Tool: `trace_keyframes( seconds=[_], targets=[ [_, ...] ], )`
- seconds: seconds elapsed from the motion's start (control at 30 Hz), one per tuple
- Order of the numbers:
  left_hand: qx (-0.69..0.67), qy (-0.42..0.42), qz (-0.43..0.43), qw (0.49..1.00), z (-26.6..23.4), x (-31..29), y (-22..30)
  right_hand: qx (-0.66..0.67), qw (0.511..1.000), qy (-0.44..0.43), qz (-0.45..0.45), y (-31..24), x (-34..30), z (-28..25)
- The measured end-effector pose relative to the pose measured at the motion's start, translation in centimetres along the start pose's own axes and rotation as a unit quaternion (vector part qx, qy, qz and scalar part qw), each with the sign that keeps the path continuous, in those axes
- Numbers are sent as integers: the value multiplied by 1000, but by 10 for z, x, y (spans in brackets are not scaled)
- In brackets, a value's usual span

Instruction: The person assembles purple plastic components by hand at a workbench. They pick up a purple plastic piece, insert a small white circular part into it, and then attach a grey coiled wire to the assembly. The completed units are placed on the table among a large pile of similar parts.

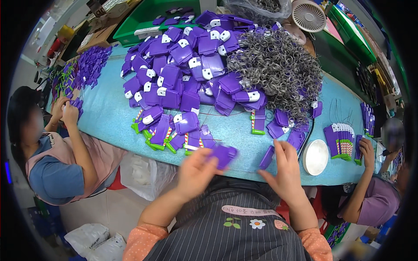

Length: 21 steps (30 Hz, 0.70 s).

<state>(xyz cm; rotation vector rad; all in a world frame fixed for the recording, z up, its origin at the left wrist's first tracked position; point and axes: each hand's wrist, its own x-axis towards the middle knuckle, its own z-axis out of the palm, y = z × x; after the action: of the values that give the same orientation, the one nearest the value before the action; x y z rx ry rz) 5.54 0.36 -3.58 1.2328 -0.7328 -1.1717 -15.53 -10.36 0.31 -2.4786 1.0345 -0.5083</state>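
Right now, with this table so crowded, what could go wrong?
The tangled grey strands lie against the heaped purple pieces, so pulling one piece out might drag strands along. Those overlapping pieces could also slide if disturbed. The right hand is close to the white dish, near the edge of the blue table, and might knock it.

Blurred purple piece [226, 155], partly hidden by left fingers [202, 155]

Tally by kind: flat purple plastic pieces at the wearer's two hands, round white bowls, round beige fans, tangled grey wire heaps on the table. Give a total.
Flat purple plastic pieces: 2, one at the left hand, one at the right hand
Round white bowl: 1
Round beige fan: 1
Tangled grey wire heap: 1
Total: 5
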Motion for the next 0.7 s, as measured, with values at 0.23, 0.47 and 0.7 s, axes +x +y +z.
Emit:
trace_keyframes(
  seconds=[0.23, 0.47, 0.7],
  targets=[
    [-28, 60, -62, 996, -60, 23, 16, 9, 978, -74, -194, -53, 45, 53],
    [44, 48, -26, 998, -38, 19, 1, -35, 983, -90, -155, -11, 12, 51],
    [19, -23, -63, 998, -2, 23, -2, 134, 990, 22, -45, 9, 3, 26]
  ],
)
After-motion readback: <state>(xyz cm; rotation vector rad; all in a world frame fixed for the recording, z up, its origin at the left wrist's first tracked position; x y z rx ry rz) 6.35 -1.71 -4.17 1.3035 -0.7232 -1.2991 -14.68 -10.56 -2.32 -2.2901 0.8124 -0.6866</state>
